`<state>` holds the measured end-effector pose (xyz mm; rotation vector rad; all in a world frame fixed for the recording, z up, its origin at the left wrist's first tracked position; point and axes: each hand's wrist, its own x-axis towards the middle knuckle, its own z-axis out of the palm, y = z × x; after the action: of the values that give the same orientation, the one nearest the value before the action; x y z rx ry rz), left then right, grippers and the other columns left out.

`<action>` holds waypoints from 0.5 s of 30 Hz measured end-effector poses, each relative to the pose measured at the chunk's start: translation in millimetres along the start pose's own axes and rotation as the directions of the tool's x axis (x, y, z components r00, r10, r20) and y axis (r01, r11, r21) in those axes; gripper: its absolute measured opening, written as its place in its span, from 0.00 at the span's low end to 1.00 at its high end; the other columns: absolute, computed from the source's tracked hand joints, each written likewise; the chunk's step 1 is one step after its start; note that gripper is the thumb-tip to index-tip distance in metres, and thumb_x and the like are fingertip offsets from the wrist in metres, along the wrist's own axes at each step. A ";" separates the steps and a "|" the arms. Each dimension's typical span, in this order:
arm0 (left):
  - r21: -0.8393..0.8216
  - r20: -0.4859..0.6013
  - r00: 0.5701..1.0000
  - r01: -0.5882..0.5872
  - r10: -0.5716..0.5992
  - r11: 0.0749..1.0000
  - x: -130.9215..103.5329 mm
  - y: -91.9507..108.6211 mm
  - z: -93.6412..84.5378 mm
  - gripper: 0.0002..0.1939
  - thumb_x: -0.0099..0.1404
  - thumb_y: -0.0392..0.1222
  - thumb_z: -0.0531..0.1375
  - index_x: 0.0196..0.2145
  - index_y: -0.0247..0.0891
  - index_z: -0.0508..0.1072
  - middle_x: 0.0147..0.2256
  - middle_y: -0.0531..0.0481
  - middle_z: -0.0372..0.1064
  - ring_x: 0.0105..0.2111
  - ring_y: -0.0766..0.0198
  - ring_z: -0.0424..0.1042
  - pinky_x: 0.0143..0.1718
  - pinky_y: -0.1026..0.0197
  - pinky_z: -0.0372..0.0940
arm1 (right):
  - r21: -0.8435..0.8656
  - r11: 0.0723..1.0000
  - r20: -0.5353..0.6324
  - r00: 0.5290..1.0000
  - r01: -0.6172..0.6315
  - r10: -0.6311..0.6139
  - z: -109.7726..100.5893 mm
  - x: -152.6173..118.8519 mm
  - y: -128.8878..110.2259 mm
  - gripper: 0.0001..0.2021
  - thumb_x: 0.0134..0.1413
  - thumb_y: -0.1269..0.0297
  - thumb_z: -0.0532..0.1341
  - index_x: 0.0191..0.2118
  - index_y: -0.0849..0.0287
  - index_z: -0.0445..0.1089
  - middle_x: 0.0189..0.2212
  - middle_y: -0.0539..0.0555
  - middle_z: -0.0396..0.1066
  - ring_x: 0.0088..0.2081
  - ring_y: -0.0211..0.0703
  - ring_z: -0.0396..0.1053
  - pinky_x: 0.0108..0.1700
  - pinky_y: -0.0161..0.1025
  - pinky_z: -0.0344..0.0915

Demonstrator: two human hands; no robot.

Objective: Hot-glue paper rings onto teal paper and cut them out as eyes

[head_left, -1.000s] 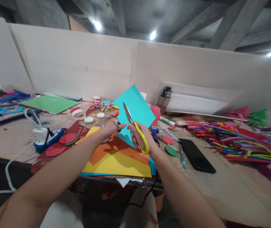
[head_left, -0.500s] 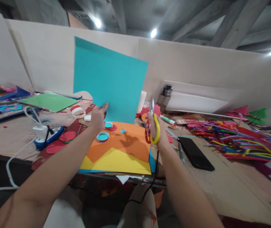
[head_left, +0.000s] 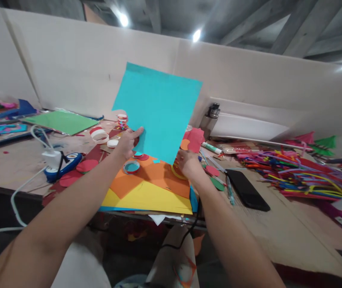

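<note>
My left hand [head_left: 127, 143] pinches a turquoise sheet of paper [head_left: 160, 108] at its lower left, with the thumb on the near face. The sheet stands raised and tilted above the table. At its lower right corner my right hand [head_left: 187, 162] is closed round scissors [head_left: 177, 172]. Only part of their yellow handle shows; the blades are hidden. Below lie orange paper [head_left: 147, 176] and yellow paper [head_left: 153, 198]. A round tape roll [head_left: 131, 167] rests on the orange paper, and a small turquoise scrap [head_left: 156, 161] lies close to it.
On the right are a black phone [head_left: 247, 190] and a heap of coloured pipe cleaners [head_left: 303, 172]. A glue stick [head_left: 212, 148] lies behind the right hand. To the left sit a blue power strip [head_left: 63, 166] with a white plug, red paper circles [head_left: 70, 179] and a green sheet [head_left: 64, 122].
The turquoise sheet has shifted right and tilted. My right hand has moved left and down with the scissors, from upright beside the sheet to its lower right corner.
</note>
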<state>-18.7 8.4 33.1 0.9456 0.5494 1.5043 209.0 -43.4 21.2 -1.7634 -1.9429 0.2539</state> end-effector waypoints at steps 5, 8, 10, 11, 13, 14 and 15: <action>0.086 0.116 0.988 0.097 -0.107 0.992 -7.0 -10.0 2.8 0.22 0.48 0.45 0.74 0.39 0.34 0.76 0.35 0.45 0.80 0.38 0.53 0.79 0.40 0.54 0.75 | 0.888 0.441 -0.186 0.979 0.130 0.086 -12.5 7.3 -10.6 0.30 0.60 0.35 0.46 0.44 0.55 0.71 0.38 0.55 0.78 0.42 0.47 0.75 0.44 0.44 0.72; 0.149 0.163 0.970 0.157 -0.180 0.976 -10.9 -13.2 2.9 0.24 0.46 0.47 0.75 0.39 0.34 0.76 0.35 0.45 0.79 0.33 0.56 0.79 0.35 0.56 0.73 | 0.981 0.151 -0.142 0.981 0.122 0.134 -13.8 6.2 -14.6 0.26 0.47 0.39 0.65 0.43 0.54 0.71 0.40 0.54 0.79 0.43 0.49 0.76 0.46 0.48 0.74; 0.178 0.197 0.951 0.203 -0.237 0.963 -13.0 -13.1 1.9 0.24 0.45 0.48 0.76 0.36 0.34 0.76 0.31 0.48 0.78 0.28 0.60 0.76 0.30 0.60 0.71 | 0.988 0.115 -0.126 0.969 0.103 0.212 -13.5 5.3 -13.0 0.23 0.39 0.52 0.73 0.42 0.56 0.71 0.40 0.53 0.79 0.44 0.49 0.76 0.48 0.49 0.74; 0.186 0.209 0.944 0.218 -0.255 0.958 -14.0 -12.5 1.4 0.22 0.44 0.47 0.76 0.33 0.34 0.75 0.27 0.50 0.76 0.24 0.63 0.74 0.27 0.62 0.69 | 0.988 0.116 -0.125 0.960 0.099 0.251 -13.6 5.3 -11.0 0.22 0.38 0.57 0.74 0.41 0.56 0.71 0.40 0.53 0.80 0.43 0.49 0.77 0.48 0.49 0.74; 0.179 0.225 0.938 0.227 -0.264 0.957 -15.8 -10.6 1.1 0.20 0.44 0.46 0.77 0.25 0.34 0.71 0.20 0.53 0.70 0.19 0.68 0.69 0.22 0.65 0.64 | 0.987 0.133 -0.133 0.940 0.094 0.316 -14.9 6.0 -5.6 0.20 0.39 0.61 0.73 0.40 0.58 0.72 0.39 0.53 0.80 0.41 0.48 0.77 0.48 0.50 0.75; 0.155 0.223 0.939 0.231 -0.262 0.961 -16.6 -9.5 1.5 0.21 0.45 0.44 0.76 0.22 0.35 0.67 0.18 0.54 0.67 0.18 0.69 0.67 0.22 0.66 0.63 | 0.985 0.143 -0.139 0.930 0.095 0.341 -16.1 6.6 -2.6 0.19 0.40 0.61 0.73 0.40 0.58 0.72 0.38 0.53 0.80 0.40 0.47 0.77 0.48 0.50 0.75; 0.122 0.216 0.942 0.236 -0.258 0.964 -17.2 -8.3 2.2 0.22 0.47 0.43 0.76 0.20 0.35 0.65 0.18 0.55 0.65 0.19 0.70 0.67 0.22 0.66 0.63 | 0.984 0.151 -0.146 0.923 0.097 0.356 -17.7 7.3 0.4 0.19 0.41 0.61 0.72 0.41 0.59 0.73 0.37 0.53 0.80 0.39 0.47 0.77 0.48 0.50 0.75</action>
<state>-12.9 -7.2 23.5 1.0663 0.5519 1.1336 217.5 -39.6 38.0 -0.8743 -0.8085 0.9680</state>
